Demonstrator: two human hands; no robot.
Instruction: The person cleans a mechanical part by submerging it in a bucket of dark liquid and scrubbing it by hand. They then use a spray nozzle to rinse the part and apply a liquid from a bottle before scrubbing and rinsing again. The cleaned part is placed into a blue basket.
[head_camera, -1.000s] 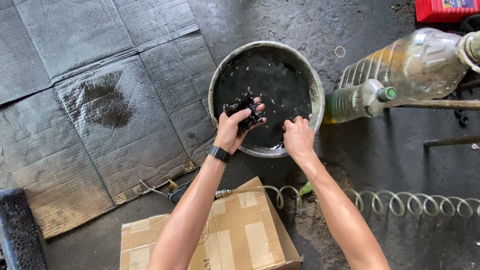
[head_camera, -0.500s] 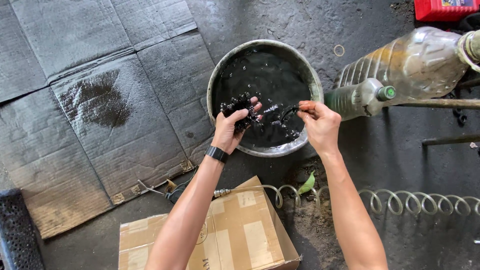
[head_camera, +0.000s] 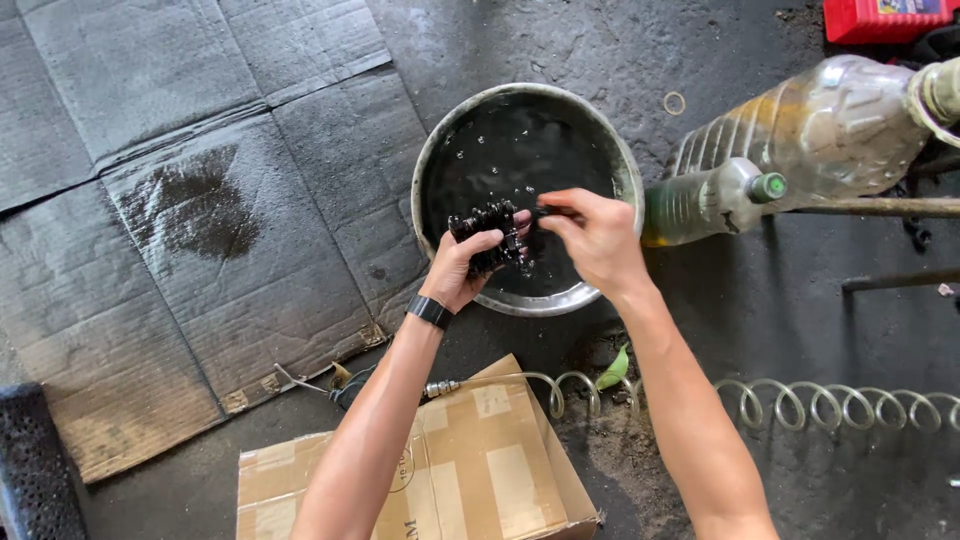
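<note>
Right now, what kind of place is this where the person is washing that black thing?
Probably a repair workshop floor. A metal basin holds dark liquid, the left hand grips a greasy black chain over it, a coiled air hose lies on stained concrete, and oily flattened cardboard covers the floor.

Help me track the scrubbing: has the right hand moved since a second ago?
Yes. The right hand has shifted from the round metal basin's near rim up toward the black chain bundle held in the left hand.

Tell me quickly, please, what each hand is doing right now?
Left hand: closed around a black oily metal part over the basin.
Right hand: pinching a small dark tool.
</note>
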